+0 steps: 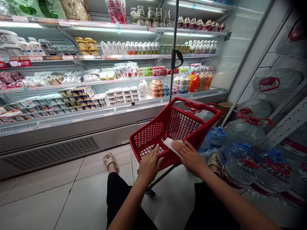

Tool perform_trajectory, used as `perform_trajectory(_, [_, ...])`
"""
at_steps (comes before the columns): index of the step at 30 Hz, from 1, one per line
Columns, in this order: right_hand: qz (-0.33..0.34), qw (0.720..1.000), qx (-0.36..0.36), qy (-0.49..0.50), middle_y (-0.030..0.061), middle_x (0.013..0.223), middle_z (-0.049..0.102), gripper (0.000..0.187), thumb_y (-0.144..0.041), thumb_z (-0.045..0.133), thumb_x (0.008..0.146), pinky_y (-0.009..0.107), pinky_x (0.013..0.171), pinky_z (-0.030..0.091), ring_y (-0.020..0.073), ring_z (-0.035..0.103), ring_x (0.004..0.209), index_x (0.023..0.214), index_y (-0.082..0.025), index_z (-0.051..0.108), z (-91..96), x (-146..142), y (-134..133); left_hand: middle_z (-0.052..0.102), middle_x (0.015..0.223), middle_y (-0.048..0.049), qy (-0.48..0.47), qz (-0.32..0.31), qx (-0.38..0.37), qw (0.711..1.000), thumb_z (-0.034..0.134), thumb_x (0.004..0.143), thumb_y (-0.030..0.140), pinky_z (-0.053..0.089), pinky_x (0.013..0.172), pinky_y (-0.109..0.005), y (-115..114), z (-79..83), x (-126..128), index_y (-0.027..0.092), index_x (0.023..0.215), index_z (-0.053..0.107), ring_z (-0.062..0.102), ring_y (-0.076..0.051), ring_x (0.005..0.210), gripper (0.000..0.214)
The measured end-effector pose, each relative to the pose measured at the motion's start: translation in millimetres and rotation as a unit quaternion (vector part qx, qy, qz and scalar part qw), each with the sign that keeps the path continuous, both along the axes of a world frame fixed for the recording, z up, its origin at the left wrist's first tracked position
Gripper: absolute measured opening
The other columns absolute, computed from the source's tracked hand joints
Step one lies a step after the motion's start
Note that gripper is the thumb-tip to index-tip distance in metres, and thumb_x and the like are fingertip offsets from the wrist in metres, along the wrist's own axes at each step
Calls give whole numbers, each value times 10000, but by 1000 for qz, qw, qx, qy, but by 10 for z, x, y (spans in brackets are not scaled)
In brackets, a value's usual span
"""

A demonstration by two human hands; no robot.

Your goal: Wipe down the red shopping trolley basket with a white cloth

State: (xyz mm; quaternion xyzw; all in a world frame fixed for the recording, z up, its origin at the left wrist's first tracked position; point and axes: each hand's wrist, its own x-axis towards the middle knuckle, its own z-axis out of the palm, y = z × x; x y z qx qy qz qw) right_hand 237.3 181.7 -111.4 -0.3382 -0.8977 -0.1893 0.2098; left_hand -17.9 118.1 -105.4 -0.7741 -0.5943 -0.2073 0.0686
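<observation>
A red plastic shopping cart [168,127] with mesh sides stands in front of me, on a dark frame with small wheels. My left hand [149,164] holds its near rim, fingers over the edge and thumb on the outside. Farther right along the same side, my right hand [188,156] presses a white cloth [171,146] against the rim. The cloth sticks out past my fingertips over the basket; I cannot tell whether it is fabric or paper. Through the mesh, the basket floor shows nothing lying on it.
A refrigerated display case [120,118] with stocked dairy shelves runs across the back. A dark pole [175,28] with a black handle rises behind the cart. Large water bottles [242,172] crowd the right side. My feet stand on tiled floor [91,204], either side of the cart.
</observation>
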Motion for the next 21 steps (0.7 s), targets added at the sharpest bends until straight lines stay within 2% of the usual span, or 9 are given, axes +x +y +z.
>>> perform_trajectory(4, [-115, 993, 30, 23, 15, 1717, 334, 814, -169, 395, 1005, 506, 1323, 183, 219, 338, 1572, 1702, -287, -9, 191, 732, 434, 622, 1510, -79, -10, -5, -13, 1000, 376, 1123, 464, 566, 983, -362, -33, 70, -123, 241, 1665, 241, 658, -234, 1292, 601])
perform_trajectory(6, [-163, 985, 39, 41, 14, 1726, 314, 807, -202, 406, 1014, 517, 1318, 193, 234, 338, 1572, 1703, -298, -3, 268, 966, 562, 627, 1506, -73, -11, -1, -13, 1000, 384, 1123, 451, 570, 957, -349, -34, 92, -150, 253, 1661, 256, 661, -231, 1288, 588])
perform_trajectory(8, [-194, 978, 45, 61, 23, 1732, 303, 808, -216, 406, 1016, 520, 1312, 211, 247, 336, 1573, 1704, -286, -12, 294, 995, 572, 645, 1484, -69, -12, 5, -10, 1000, 388, 1123, 447, 573, 932, -334, -30, 101, -149, 269, 1664, 261, 675, -228, 1266, 584])
perform_trajectory(10, [-193, 978, 44, 66, 38, 1734, 297, 813, -216, 400, 1015, 513, 1310, 224, 255, 312, 1584, 1705, -260, -27, 260, 844, 483, 665, 1458, -66, -13, 10, -5, 1000, 390, 1123, 444, 574, 916, -326, -25, 98, -140, 282, 1663, 272, 684, -226, 1250, 576])
perform_trajectory(13, [-127, 991, 28, 32, 28, 1738, 286, 797, -198, 374, 1020, 475, 1318, 221, 229, 265, 1602, 1705, -245, -29, 152, 521, 296, 671, 1450, -67, -12, 10, 8, 1000, 397, 1119, 450, 572, 940, -342, -19, 90, -158, 281, 1652, 313, 679, -230, 1258, 565])
perform_trajectory(15, [-81, 996, 21, 4, 1, 1736, 290, 779, -179, 349, 1025, 458, 1326, 202, 200, 265, 1601, 1705, -263, -22, 113, 430, 242, 669, 1453, -69, -8, 9, 20, 1000, 395, 1118, 457, 572, 958, -355, -16, 90, -198, 283, 1649, 326, 681, -234, 1255, 564])
perform_trajectory(18, [-83, 996, 31, -3, -3, 1718, 336, 768, -160, 334, 1026, 480, 1326, 191, 193, 305, 1585, 1705, -287, -3, 179, 616, 350, 673, 1448, -64, -2, 7, 30, 1000, 389, 1119, 452, 570, 976, -367, -10, 95, -271, 292, 1650, 328, 685, -235, 1247, 558])
perform_trajectory(21, [-158, 986, 50, 34, 37, 1713, 347, 750, -177, 349, 1027, 522, 1309, 216, 229, 327, 1578, 1709, -270, 52, 337, 1000, 577, 677, 1446, -57, -4, 6, 34, 999, 388, 1119, 449, 563, 1001, -378, 5, 90, -308, 294, 1644, 341, 680, -238, 1258, 549])
